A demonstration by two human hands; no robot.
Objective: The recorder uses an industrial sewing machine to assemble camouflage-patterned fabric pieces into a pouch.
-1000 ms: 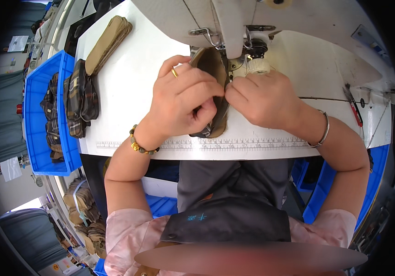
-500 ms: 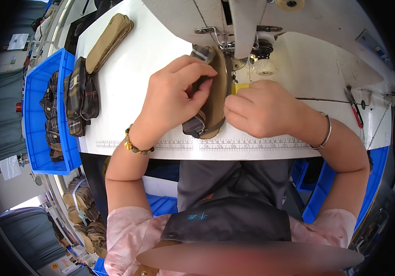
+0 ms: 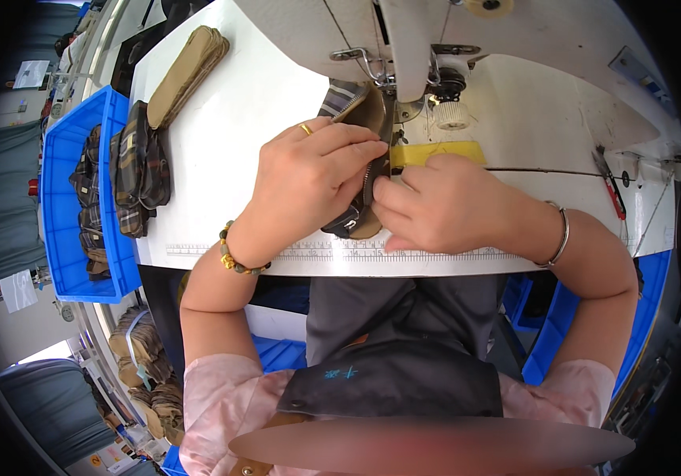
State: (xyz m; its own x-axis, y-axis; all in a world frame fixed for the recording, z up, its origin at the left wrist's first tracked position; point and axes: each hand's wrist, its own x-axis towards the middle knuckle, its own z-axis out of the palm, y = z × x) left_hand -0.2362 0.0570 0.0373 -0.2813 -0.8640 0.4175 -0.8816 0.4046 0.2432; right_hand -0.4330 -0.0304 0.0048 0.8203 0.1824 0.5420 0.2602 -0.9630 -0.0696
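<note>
A small plaid pouch (image 3: 346, 97) with a zipper and tan fabric panels lies at the sewing machine (image 3: 413, 47), its far end next to the presser foot. My left hand (image 3: 305, 174) is closed, thumb and fingers pinching the pouch's zippered edge. Close on its right, my right hand (image 3: 443, 205) grips the pouch's near right edge with bent fingers. Both hands hide the middle of the pouch. A yellow strip (image 3: 455, 151) lies flat on the table just beyond my right hand.
A printed ruler scale (image 3: 467, 255) runs along the front edge of the white table (image 3: 229, 159). Tan pieces (image 3: 186, 75) and folded plaid pouches (image 3: 140, 170) lie at left, beside a blue bin (image 3: 122, 270). Red-handled snips (image 3: 616, 194) lie at right.
My left fingers have moved from the tan inside to the zippered edge, which is now folded over. My right hand has shifted slightly down and left, and more of the yellow strip shows.
</note>
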